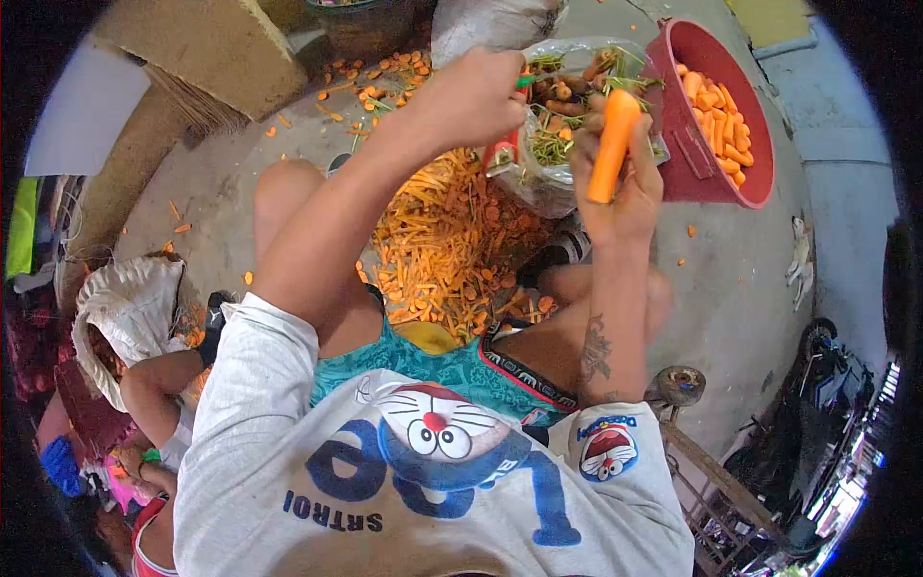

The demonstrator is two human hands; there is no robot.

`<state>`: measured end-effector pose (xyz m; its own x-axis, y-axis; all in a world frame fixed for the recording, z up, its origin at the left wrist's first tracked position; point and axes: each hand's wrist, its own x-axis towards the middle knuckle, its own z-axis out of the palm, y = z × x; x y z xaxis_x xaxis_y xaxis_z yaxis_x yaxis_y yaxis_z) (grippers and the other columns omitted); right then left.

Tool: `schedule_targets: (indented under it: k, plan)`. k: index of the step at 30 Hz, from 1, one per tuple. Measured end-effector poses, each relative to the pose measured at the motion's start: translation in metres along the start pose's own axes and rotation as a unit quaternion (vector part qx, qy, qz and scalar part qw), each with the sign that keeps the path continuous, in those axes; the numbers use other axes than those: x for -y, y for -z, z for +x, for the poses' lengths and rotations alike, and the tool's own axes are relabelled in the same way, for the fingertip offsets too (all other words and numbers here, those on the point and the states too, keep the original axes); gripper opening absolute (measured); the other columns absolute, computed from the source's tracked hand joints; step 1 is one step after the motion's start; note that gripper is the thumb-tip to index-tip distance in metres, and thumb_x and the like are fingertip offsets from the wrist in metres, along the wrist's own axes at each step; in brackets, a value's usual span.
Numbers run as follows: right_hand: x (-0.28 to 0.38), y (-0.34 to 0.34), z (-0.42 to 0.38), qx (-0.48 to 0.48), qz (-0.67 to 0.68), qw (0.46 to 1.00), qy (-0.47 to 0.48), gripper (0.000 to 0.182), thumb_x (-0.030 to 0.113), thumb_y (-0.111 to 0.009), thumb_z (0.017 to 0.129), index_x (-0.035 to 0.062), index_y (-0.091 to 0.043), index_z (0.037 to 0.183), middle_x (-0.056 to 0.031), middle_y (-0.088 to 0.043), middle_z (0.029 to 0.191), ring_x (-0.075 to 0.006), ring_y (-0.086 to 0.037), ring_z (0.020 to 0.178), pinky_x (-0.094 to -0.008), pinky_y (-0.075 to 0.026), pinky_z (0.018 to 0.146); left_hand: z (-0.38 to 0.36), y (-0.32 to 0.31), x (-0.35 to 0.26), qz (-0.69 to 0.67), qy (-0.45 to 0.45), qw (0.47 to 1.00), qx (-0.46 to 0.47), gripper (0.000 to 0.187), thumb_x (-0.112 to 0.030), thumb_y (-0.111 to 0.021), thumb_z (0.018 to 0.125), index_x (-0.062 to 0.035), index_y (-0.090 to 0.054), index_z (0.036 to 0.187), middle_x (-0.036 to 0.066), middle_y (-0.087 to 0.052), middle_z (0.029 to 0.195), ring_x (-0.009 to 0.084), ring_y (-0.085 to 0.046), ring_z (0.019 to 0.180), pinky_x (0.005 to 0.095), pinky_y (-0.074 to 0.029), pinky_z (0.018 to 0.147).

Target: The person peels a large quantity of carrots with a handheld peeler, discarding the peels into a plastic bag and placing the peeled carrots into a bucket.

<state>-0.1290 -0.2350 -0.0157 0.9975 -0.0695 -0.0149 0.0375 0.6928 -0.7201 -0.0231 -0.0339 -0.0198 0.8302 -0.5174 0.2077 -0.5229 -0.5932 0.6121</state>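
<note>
My right hand (620,183) holds a peeled orange carrot (613,149), palm up and fingers around it, above the side of a clear plastic bag (538,192). In the bag are unpeeled carrots (567,96) with green stems. My left hand (486,96) is closed in a fist at the bag's left side. A small green piece (524,81) shows at its fingers; the rest is hidden. Below both hands, between my legs, lies a big heap of carrot peelings and cut slices (433,240).
A red tub (673,115) of peeled carrots (721,125) stands tilted at the right. A white sack (490,29) is behind the bag. Another person's leg (163,385) and an open woven sack (130,303) are at left. A metal rack (721,500) stands lower right.
</note>
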Motion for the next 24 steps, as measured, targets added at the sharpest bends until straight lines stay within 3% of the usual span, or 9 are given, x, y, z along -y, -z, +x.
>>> schedule_targets:
  k: [3, 4, 5, 6, 13, 16, 18, 23, 24]
  plan:
    - [0.001, 0.0, 0.0, 0.038, 0.004, 0.999, -0.036, 0.038, 0.03, -0.066, 0.104, 0.0006, -0.065, 0.128, -0.0043, -0.071, 0.1, -0.0085, -0.064, 0.083, -0.0217, -0.048, 0.064, -0.013, 0.013, -0.03, -0.011, -0.024, 1.0, -0.013, 0.032, -0.011, -0.065, 0.08, 0.0024, -0.064, 0.109, 0.031, -0.067, 0.089, 0.0501, -0.066, 0.09, 0.0537, -0.053, 0.079]
    - [-0.002, -0.004, -0.003, -0.024, -0.195, 0.979, 0.05, 0.032, 0.028, -0.068, 0.103, -0.0002, -0.07, 0.117, -0.0024, -0.071, 0.093, -0.0063, -0.061, 0.079, -0.0207, -0.045, 0.064, -0.016, 0.016, -0.039, -0.026, -0.048, 0.998, -0.018, 0.03, -0.01, -0.065, 0.079, 0.0048, -0.062, 0.105, 0.032, -0.066, 0.085, 0.051, -0.066, 0.087, 0.0552, -0.053, 0.077]
    - [-0.005, -0.007, -0.005, -0.085, -0.385, 0.91, 0.131, 0.029, 0.027, -0.07, 0.102, -0.001, -0.074, 0.106, -0.0004, -0.07, 0.086, -0.0042, -0.058, 0.074, -0.0197, -0.043, 0.064, -0.018, 0.019, -0.047, -0.028, -0.047, 0.998, -0.017, 0.03, -0.01, -0.065, 0.079, 0.0048, -0.062, 0.105, 0.032, -0.066, 0.085, 0.051, -0.066, 0.087, 0.0552, -0.053, 0.077]
    - [-0.009, -0.015, -0.006, -0.104, -0.405, 0.892, 0.174, 0.027, 0.025, -0.074, 0.099, -0.0021, -0.077, 0.095, 0.0022, -0.069, 0.08, -0.0022, -0.054, 0.073, -0.0201, -0.042, 0.064, -0.02, 0.021, -0.053, -0.032, -0.058, 0.998, -0.012, 0.029, -0.009, -0.065, 0.078, 0.0062, -0.06, 0.103, 0.033, -0.066, 0.083, 0.0515, -0.066, 0.085, 0.0556, -0.053, 0.077]
    - [-0.008, 0.0, -0.008, -0.046, -0.405, 0.89, 0.206, 0.032, 0.029, -0.076, 0.097, -0.0034, -0.077, 0.1, 0.0007, -0.068, 0.08, -0.0056, -0.057, 0.071, -0.0228, -0.044, 0.064, -0.02, 0.012, -0.047, -0.003, -0.061, 0.998, 0.003, 0.023, -0.007, -0.063, 0.077, 0.0092, -0.059, 0.093, 0.033, -0.065, 0.078, 0.0512, -0.067, 0.08, 0.0558, -0.055, 0.076]
    - [0.001, 0.006, -0.005, 0.067, -0.383, 0.903, 0.184, 0.04, 0.035, -0.078, 0.095, -0.0049, -0.076, 0.103, -0.0003, -0.068, 0.08, -0.0075, -0.058, 0.07, -0.0232, -0.044, 0.064, -0.013, 0.002, -0.019, 0.052, -0.011, 0.998, 0.043, 0.023, -0.01, -0.064, 0.077, 0.0102, -0.065, 0.089, 0.032, -0.069, 0.083, 0.0486, -0.07, 0.083, 0.0539, -0.058, 0.077]
    - [-0.004, -0.004, -0.011, 0.062, -0.358, 0.898, 0.249, 0.047, 0.039, -0.079, 0.093, -0.0064, -0.075, 0.105, -0.0018, -0.069, 0.081, -0.0079, -0.058, 0.071, -0.0228, -0.044, 0.064, -0.012, 0.006, -0.015, 0.072, -0.011, 0.996, 0.05, 0.027, -0.013, -0.065, 0.078, 0.0117, -0.07, 0.088, 0.032, -0.071, 0.089, 0.0471, -0.072, 0.086, 0.0522, -0.06, 0.08]
    - [0.005, 0.014, -0.001, 0.05, -0.452, 0.862, 0.226, 0.054, 0.045, -0.072, 0.097, -0.0077, -0.07, 0.108, -0.0082, -0.069, 0.083, -0.0134, -0.062, 0.069, -0.0243, -0.048, 0.061, -0.014, 0.002, -0.005, 0.046, -0.01, 0.999, 0.01, 0.027, -0.016, -0.064, 0.082, 0.0084, -0.065, 0.092, 0.033, -0.068, 0.084, 0.0502, -0.069, 0.084, 0.0552, -0.056, 0.079]
    - [0.011, 0.012, 0.005, -0.034, -0.363, 0.914, 0.18, 0.055, 0.046, -0.07, 0.098, -0.007, -0.068, 0.112, -0.0091, -0.07, 0.088, -0.0145, -0.062, 0.07, -0.0246, -0.049, 0.062, -0.013, 0.004, -0.001, 0.054, 0.006, 0.998, 0.011, 0.027, -0.016, -0.064, 0.082, 0.0085, -0.066, 0.092, 0.034, -0.068, 0.085, 0.0504, -0.069, 0.085, 0.0551, -0.056, 0.079]
